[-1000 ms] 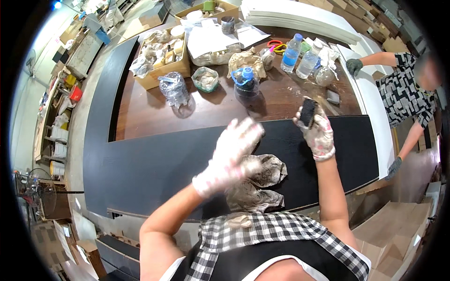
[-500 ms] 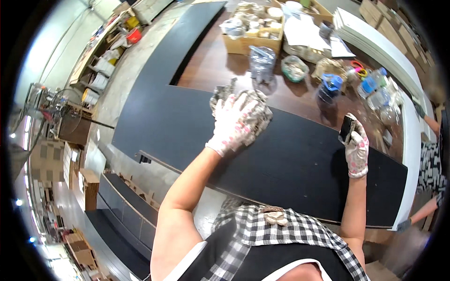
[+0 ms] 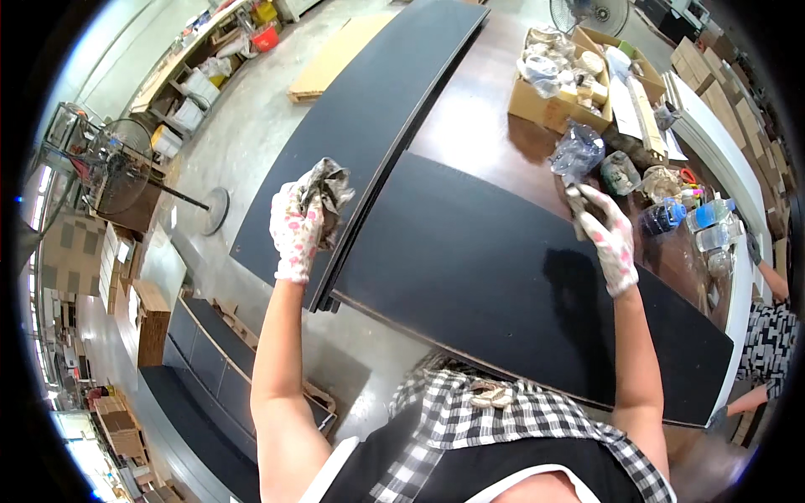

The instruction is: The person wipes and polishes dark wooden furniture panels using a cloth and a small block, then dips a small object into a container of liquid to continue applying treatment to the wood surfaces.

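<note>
Since half a second ago, the bunched grey rag (image 3: pixel 334 189) has gone with my left hand (image 3: pixel 295 228) from the front black board (image 3: pixel 478 243) to above the left black board (image 3: pixel 356 109), and my right hand (image 3: pixel 610 239) has come leftward, away from the water bottles. My left fingers are curled closed around the rag; its loose end pokes out past them, pointing away from me and a little to the right, so its longer axis runs roughly in line with my forearm. I cannot tell whether it touches the board.

My right hand is partly closed, thumb and fingers pinching a dark block (image 3: pixel 577 210), which I see nearly edge-on. Its long axis points away from me, tipped slightly left. That hand is raised over the front board's far edge, its shadow falling on the black surface, just beside the bagged jar (image 3: pixel 579 149).

Long and narrow, the left board stretches away from me toward the upper right; the front board lies crosswise, slanting down to the right, its short end alongside the left board's edge.
</note>
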The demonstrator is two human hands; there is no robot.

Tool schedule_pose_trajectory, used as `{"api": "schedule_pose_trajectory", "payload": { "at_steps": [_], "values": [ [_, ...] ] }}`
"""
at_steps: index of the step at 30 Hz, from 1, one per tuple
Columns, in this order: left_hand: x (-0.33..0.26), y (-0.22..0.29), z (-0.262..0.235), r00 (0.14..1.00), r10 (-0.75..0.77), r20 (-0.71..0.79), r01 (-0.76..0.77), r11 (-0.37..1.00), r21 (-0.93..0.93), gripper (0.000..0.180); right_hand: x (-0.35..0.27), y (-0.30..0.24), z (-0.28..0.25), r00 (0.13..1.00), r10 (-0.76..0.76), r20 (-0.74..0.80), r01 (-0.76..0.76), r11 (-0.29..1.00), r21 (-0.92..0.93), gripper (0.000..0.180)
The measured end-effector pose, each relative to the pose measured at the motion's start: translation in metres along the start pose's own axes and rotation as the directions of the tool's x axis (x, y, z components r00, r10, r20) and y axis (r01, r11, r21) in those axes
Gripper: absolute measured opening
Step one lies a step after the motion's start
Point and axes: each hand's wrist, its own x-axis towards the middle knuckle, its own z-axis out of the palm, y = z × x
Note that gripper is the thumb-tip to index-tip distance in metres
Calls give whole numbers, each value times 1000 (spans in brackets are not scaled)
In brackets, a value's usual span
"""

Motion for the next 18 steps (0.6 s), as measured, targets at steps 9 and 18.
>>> {"api": "schedule_pose_trajectory", "payload": {
  "at_steps": [9,18],
  "values": [
    [-119,136,39,602,358,714,-294,930,-218,48,52,-48,232,417,-497,761,809,585,-61,26],
    [-153,121,52,831,267,488,71,819,-569,58,13,-65,309,115,-234,965,916,401,-12,26]
  ]
}}
